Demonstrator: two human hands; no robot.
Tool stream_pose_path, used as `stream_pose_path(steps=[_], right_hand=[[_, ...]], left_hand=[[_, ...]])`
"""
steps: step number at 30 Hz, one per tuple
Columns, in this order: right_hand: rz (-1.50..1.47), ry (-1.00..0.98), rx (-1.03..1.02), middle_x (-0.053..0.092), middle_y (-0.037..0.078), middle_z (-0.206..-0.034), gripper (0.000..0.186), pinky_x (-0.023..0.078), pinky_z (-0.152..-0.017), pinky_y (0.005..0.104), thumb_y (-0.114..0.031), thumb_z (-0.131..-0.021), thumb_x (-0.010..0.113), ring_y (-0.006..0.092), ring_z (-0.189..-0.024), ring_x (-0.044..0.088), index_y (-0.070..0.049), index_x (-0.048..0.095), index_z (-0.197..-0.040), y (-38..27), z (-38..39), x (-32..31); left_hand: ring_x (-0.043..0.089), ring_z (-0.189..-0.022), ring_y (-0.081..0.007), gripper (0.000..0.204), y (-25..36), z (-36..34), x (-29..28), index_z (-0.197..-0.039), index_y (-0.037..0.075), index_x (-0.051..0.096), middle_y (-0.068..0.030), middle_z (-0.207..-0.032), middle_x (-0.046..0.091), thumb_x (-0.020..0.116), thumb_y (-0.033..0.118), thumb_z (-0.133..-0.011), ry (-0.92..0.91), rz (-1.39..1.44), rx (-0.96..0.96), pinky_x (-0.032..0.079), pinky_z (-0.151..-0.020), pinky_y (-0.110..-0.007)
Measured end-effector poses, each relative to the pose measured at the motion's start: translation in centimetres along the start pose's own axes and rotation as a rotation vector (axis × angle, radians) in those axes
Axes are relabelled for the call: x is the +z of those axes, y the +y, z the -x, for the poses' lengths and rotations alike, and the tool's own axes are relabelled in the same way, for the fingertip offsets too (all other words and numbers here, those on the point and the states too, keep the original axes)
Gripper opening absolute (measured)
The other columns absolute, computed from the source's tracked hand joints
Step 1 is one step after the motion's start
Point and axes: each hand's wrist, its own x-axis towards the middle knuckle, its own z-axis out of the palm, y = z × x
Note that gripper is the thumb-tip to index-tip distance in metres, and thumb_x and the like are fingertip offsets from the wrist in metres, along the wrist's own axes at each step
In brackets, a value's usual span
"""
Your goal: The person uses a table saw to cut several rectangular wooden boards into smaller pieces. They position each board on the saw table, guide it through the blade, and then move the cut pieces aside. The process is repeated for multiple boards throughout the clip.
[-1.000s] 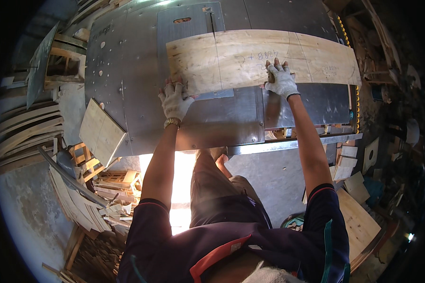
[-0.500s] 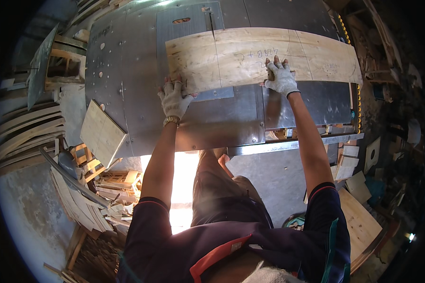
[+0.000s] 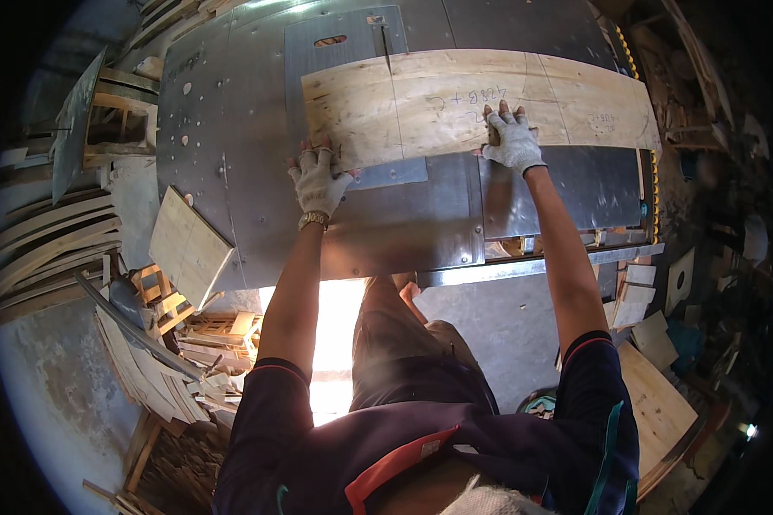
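A long plywood board (image 3: 455, 99) with pencil lines and handwriting lies flat across the dark metal saw table (image 3: 249, 172). My left hand (image 3: 316, 178), in a pale fingerless glove, rests at the board's near left corner with its fingers apart and their tips at the board's edge. My right hand (image 3: 514, 142), gloved the same way, lies spread on the board's near edge, right of its middle. A narrow dark slot (image 3: 384, 39) in the lighter inset plate (image 3: 339, 60) runs up to the board's far edge; whatever lies beneath the board is hidden.
A smaller plywood piece (image 3: 189, 249) overhangs the table's left corner. Curved wood strips (image 3: 51, 249) and offcuts (image 3: 223, 343) are piled at the left. A metal rail (image 3: 481, 273) runs along the near right edge. More boards (image 3: 653, 412) lean at the lower right.
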Motion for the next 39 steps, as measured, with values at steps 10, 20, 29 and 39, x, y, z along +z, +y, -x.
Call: stream_pose_path(steps=[10,20,29,39], right_hand=[[-0.005,-0.021,0.009,0.017,0.005,-0.178,0.114,0.02,-0.118,0.0801,-0.07,-0.071,0.084,0.047,-0.161,0.015,-0.04,0.029,-0.166,-0.3,-0.5,-0.5],[-0.022,-0.025,0.011,0.019,0.006,-0.177,0.114,0.022,-0.119,0.0781,-0.07,-0.071,0.085,0.0466,-0.161,0.015,-0.035,0.033,-0.166,-0.5,-0.9,-1.5],[-0.021,-0.005,0.01,0.02,0.007,-0.177,0.113,0.021,-0.12,0.0779,-0.069,-0.071,0.085,0.0461,-0.161,0.014,-0.033,0.035,-0.165,0.0,-1.9,-1.1],[-0.02,-0.017,0.003,0.019,0.008,-0.177,0.113,0.019,-0.12,0.0787,-0.07,-0.072,0.084,0.0472,-0.161,0.014,-0.034,0.033,-0.166,-0.1,-2.2,-1.2]], left_hand=[[0.029,-0.159,-0.0316,0.098,-0.2,-0.8,0.3,-0.159,0.022,0.046,-0.0194,-0.16,0.044,0.079,0.066,-0.079,-0.041,-0.067,-0.009,0.017,-0.129,-0.058],[0.028,-0.159,-0.0325,0.097,-0.3,-1.5,0.2,-0.158,0.022,0.048,-0.0198,-0.162,0.042,0.081,0.066,-0.078,0.004,-0.036,0.011,0.017,-0.129,-0.057],[0.029,-0.157,-0.0426,0.093,0.8,-2.1,-1.0,-0.154,0.022,0.052,-0.0196,-0.166,0.038,0.081,0.066,-0.077,-0.002,0.02,-0.032,0.021,-0.129,-0.055],[0.038,-0.151,-0.0394,0.093,0.0,-2.5,-0.1,-0.153,0.021,0.051,-0.0212,-0.158,0.046,0.083,0.061,-0.076,0.054,0.016,0.022,0.025,-0.127,-0.055]])
